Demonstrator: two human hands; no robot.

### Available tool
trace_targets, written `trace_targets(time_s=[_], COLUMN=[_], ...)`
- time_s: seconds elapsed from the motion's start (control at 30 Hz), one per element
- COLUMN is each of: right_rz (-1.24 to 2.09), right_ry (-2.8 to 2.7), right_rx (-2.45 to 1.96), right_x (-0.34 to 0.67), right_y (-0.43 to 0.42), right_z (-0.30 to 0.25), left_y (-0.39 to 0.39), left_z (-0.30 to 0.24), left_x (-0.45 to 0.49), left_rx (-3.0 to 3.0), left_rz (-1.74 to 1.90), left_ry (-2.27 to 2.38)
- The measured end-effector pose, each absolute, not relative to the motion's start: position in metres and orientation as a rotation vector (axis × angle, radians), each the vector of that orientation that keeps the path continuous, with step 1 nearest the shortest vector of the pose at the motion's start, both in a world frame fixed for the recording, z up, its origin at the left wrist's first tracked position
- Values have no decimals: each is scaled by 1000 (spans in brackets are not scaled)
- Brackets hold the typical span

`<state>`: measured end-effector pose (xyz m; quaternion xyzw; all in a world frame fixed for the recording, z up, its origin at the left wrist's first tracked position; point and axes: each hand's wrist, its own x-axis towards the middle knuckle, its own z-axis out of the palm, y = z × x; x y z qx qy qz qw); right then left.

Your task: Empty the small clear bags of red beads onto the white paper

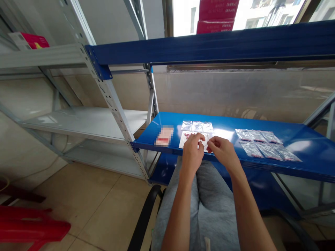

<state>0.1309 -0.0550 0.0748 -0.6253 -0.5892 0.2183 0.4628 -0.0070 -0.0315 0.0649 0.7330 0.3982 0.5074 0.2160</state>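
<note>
A white sheet (184, 143) lies near the front edge of the blue shelf, with small dark red pieces (187, 135) scattered on its left part. My left hand (194, 149) is over the sheet, fingers curved and a gap showing between thumb and forefinger. To its right, my right hand (222, 149) has its fingertips pinched together at the sheet's right edge; whatever they hold is too small to make out. Just behind the sheet are several flat, shiny clear bags (197, 126) in a row.
Two rows of clear bags (261, 144) with reddish contents lie on the right of the blue shelf (225, 123). At its left end is a blurred pinkish packet (164, 135). A blue beam (209, 48) crosses above; a red stool (31, 225) stands lower left.
</note>
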Motion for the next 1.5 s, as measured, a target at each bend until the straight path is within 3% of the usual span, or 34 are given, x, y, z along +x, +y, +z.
trace_targets(time_s=[0.17,0.4,0.57,0.67,0.77,0.83,1.17,1.5], right_rz=[305,314,392,786,1357,1523,1426,1628], right_ry=[-1575,-1758,-1340,-1109,-1011,-976,-781,-732], right_rx=[-1519,-1415,-1512,-1480,-1152,-1005,-852,-865], right_x=[127,121,135,141,139,135,143,139], right_y=[-58,-63,-51,-43,-39,-37,-23,-28], right_z=[77,82,69,56,43,36,20,21], left_y=[-32,-31,-24,-18,-15,-14,-9,-6], left_z=[69,69,65,62,61,60,55,53], left_x=[-6,-18,-28,-33,-38,-42,-58,-61], left_rx=[1883,1779,1607,1512,1496,1494,1484,1522], left_rz=[1326,1206,1296,1324,1304,1287,1292,1296], left_ry=[1089,1073,931,843,806,794,828,869])
